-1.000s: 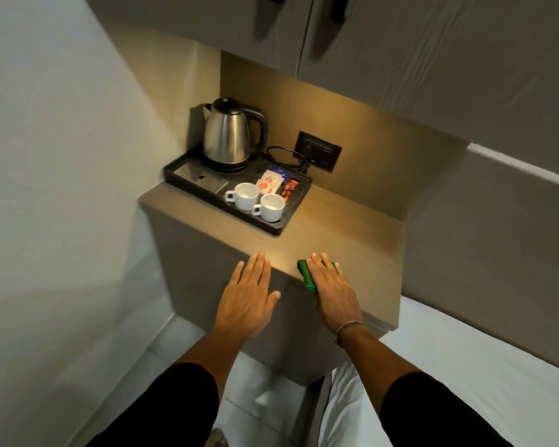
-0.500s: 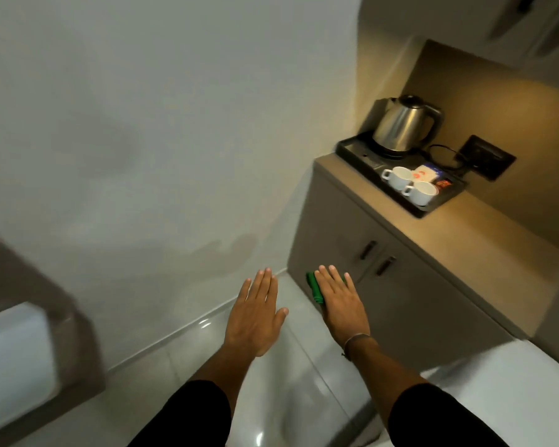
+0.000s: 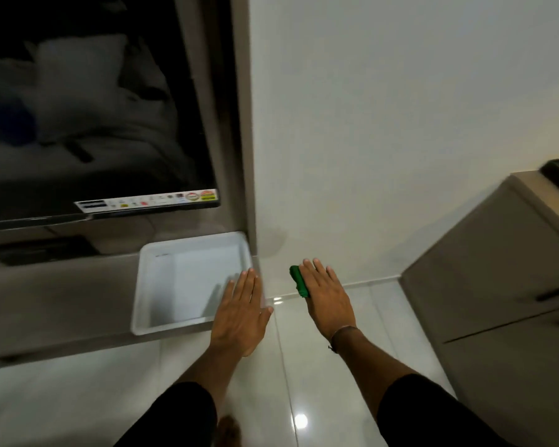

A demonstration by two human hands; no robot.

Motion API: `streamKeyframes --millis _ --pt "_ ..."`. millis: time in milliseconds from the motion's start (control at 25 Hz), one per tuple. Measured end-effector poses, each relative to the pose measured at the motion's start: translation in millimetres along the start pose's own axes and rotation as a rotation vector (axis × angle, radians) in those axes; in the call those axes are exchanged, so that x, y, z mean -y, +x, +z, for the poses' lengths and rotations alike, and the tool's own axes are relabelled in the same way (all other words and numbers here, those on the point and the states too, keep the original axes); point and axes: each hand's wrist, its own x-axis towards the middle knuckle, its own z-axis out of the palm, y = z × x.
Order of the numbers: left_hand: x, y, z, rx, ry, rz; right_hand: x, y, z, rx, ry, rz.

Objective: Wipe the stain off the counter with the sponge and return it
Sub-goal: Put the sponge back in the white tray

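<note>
We note the right hand (image 3: 328,295) held flat, palm down, fingers extended and together, with the green sponge (image 3: 298,281) pinned under its thumb-side edge; only a strip of sponge shows beyond the index finger. The left hand (image 3: 241,314) is flat and empty, fingers straight, its fingertips over the near right corner of the white tray (image 3: 162,285). The two hands are apart, with bare floor showing between them.

What has changed: a second ago both hands were on the counter (image 3: 523,185) beside the kettle tray, the sponge pressed to its surface. Now the view has swung away; the counter sits at the far right of the tray, only its corner visible, and the white tray is directly ahead on a low shelf (image 3: 62,295) under the television (image 3: 94,108).

We judge that wiping is over and the return step is in hand. Whether the stain is gone we cannot tell; that part of the counter is out of view.

Sponge position relative to the tray: just right of its right rim, in the air over the floor, not yet above the tray. The tray looks empty, so it is the likely destination.
</note>
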Motion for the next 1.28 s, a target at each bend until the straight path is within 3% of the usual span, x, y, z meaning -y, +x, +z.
streamKeyframes --millis 200,440,840,1280 --pt "115 -5 -1 0.018 0.037 -0.117 99 65 42 0.031 0.028 -0.087" --pt "183 9 17 0.034 0.005 -0.181 149 124 87 0.136 0.000 -0.180" --pt "204 15 38 0.045 0.012 -0.151 164 131 167 0.419 -0.118 -0.217" --pt "195 15 19 0.098 0.037 -0.156 161 132 149 0.451 -0.021 -0.173"
